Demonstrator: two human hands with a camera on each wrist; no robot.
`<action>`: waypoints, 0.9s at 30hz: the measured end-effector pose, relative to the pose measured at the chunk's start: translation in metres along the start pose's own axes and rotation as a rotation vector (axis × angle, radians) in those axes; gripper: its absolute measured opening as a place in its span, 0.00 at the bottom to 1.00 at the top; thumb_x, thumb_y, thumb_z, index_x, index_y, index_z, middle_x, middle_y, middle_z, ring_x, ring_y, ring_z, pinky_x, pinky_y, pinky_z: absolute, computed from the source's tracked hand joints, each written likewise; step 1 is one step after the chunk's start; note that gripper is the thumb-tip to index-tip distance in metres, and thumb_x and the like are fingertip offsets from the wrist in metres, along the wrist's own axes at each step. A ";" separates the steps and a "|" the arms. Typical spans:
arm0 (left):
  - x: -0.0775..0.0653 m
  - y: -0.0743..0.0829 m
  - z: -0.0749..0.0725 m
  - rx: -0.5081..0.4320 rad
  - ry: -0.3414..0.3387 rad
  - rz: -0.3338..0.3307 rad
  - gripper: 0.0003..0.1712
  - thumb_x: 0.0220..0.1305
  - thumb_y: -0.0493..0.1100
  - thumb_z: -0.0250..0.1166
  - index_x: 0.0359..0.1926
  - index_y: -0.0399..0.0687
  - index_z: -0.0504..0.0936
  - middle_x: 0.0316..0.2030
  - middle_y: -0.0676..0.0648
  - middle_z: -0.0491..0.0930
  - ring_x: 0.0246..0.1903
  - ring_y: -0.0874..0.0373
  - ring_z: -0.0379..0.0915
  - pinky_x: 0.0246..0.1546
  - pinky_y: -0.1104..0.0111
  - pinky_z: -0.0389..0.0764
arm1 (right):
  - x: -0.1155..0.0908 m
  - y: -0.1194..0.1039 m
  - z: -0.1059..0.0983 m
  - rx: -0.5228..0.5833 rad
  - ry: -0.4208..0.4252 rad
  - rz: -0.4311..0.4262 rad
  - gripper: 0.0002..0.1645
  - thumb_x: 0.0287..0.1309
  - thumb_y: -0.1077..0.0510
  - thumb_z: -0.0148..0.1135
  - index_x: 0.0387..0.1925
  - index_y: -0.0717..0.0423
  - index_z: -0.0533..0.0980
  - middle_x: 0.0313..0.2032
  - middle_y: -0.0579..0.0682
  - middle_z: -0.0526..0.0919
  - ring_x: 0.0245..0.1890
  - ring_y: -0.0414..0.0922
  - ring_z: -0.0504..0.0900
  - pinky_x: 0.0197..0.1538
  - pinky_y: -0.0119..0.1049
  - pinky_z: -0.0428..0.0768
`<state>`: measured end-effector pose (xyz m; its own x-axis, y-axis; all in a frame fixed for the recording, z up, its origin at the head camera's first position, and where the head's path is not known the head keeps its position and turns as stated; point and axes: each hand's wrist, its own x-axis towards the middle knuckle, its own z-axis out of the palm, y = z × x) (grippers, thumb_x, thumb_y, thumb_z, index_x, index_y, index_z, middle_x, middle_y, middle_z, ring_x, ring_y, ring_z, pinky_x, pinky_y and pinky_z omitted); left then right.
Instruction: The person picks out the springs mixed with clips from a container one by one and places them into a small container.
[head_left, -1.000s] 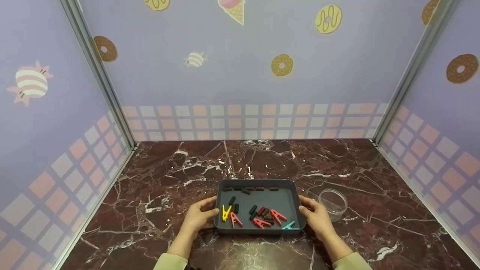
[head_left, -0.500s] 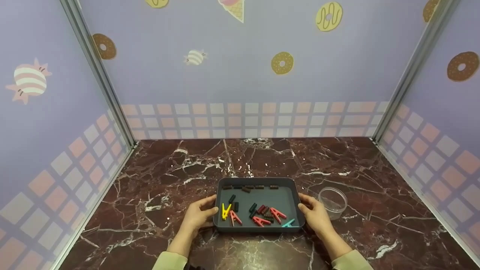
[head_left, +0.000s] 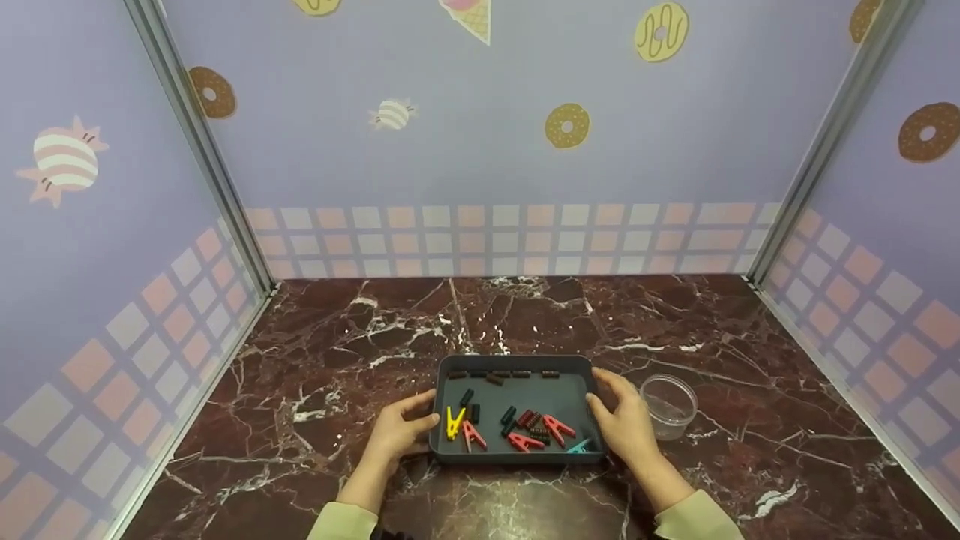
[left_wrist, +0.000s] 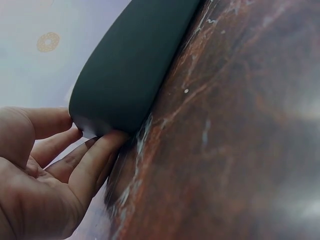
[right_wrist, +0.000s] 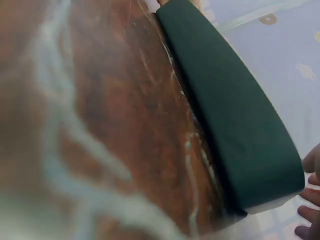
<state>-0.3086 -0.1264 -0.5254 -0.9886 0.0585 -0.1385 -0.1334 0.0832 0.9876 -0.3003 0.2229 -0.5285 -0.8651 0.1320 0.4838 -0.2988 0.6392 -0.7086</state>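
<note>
Between both hands, a dark grey rectangular tray (head_left: 525, 457) lies on the marble-patterned table. In it are a yellow clothespin (head_left: 454, 424), red clothespins (head_left: 474, 435) and a teal clothespin (head_left: 580, 447). Several small dark ribbed cylinders (head_left: 508, 415) lie among them and along its far wall. My left hand (head_left: 401, 427) holds the tray's left side, thumb at the rim; its fingertips meet the corner in the left wrist view. At the right side, my right hand (head_left: 628, 420) has its fingers spread, the thumb overlapping the rim; only its fingertips (right_wrist: 311, 215) show in the right wrist view.
A clear round plastic container (head_left: 669, 405) stands on the table just right of the right hand. Patterned lilac panels (head_left: 480, 165) close off the back and both sides, with metal posts at the rear corners.
My right hand has shifted up and left, its thumb now overlapping the rim from outside. The left hand stays at its place, and the tray and its contents keep their arrangement.
</note>
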 end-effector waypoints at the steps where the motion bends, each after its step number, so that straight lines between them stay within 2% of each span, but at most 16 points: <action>1: 0.000 0.000 0.000 0.005 0.002 0.001 0.30 0.69 0.31 0.65 0.71 0.35 0.72 0.66 0.26 0.71 0.44 0.40 0.88 0.39 0.51 0.91 | 0.002 -0.002 0.001 0.015 0.004 -0.016 0.23 0.59 0.69 0.70 0.57 0.66 0.81 0.54 0.64 0.85 0.56 0.63 0.83 0.62 0.58 0.81; 3: 0.000 0.000 0.000 0.010 0.003 0.004 0.30 0.69 0.31 0.65 0.71 0.35 0.72 0.66 0.26 0.72 0.44 0.40 0.88 0.39 0.51 0.91 | 0.005 -0.007 0.004 0.043 -0.007 -0.026 0.22 0.58 0.68 0.72 0.55 0.64 0.82 0.53 0.62 0.86 0.56 0.62 0.84 0.61 0.58 0.82; 7: -0.001 0.001 -0.001 0.003 -0.008 0.008 0.30 0.69 0.31 0.65 0.71 0.35 0.72 0.66 0.26 0.72 0.44 0.42 0.88 0.39 0.52 0.92 | 0.009 -0.018 0.010 0.139 -0.106 0.054 0.20 0.59 0.66 0.72 0.54 0.61 0.84 0.51 0.59 0.88 0.56 0.59 0.85 0.61 0.56 0.83; 11: -0.001 0.001 0.000 0.008 -0.018 0.009 0.30 0.69 0.31 0.64 0.71 0.34 0.72 0.65 0.26 0.72 0.45 0.43 0.88 0.39 0.53 0.92 | 0.011 -0.027 0.017 0.251 -0.219 0.138 0.18 0.61 0.66 0.71 0.53 0.62 0.84 0.49 0.58 0.89 0.51 0.55 0.87 0.53 0.41 0.87; 15: -0.002 0.001 0.000 0.047 -0.004 0.013 0.30 0.69 0.32 0.65 0.71 0.35 0.73 0.64 0.27 0.74 0.45 0.43 0.88 0.39 0.54 0.92 | 0.009 -0.031 0.020 0.328 -0.328 0.161 0.17 0.62 0.65 0.69 0.53 0.67 0.83 0.49 0.62 0.89 0.49 0.54 0.89 0.48 0.27 0.86; 20: -0.002 0.001 0.001 0.053 -0.005 0.006 0.30 0.69 0.32 0.65 0.71 0.36 0.73 0.64 0.28 0.73 0.47 0.43 0.87 0.40 0.54 0.92 | 0.003 -0.032 0.023 0.269 -0.430 0.157 0.16 0.62 0.63 0.70 0.49 0.67 0.85 0.46 0.61 0.90 0.44 0.49 0.89 0.44 0.28 0.85; 23: -0.002 0.001 0.001 0.046 -0.003 0.008 0.30 0.69 0.32 0.65 0.71 0.36 0.73 0.64 0.27 0.73 0.47 0.42 0.87 0.39 0.54 0.92 | 0.001 -0.032 0.024 0.214 -0.462 0.148 0.13 0.62 0.63 0.70 0.47 0.66 0.86 0.42 0.59 0.91 0.34 0.42 0.86 0.37 0.27 0.82; 27: -0.001 0.000 0.001 0.048 0.003 0.014 0.30 0.69 0.32 0.65 0.71 0.36 0.73 0.64 0.27 0.74 0.47 0.41 0.87 0.38 0.53 0.92 | 0.000 -0.033 0.025 0.178 -0.484 0.128 0.11 0.61 0.66 0.68 0.44 0.65 0.87 0.36 0.58 0.91 0.21 0.35 0.76 0.25 0.26 0.75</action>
<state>-0.3074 -0.1257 -0.5254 -0.9906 0.0570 -0.1243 -0.1161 0.1299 0.9847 -0.3006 0.1825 -0.5180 -0.9735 -0.1910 0.1257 -0.2063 0.4968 -0.8430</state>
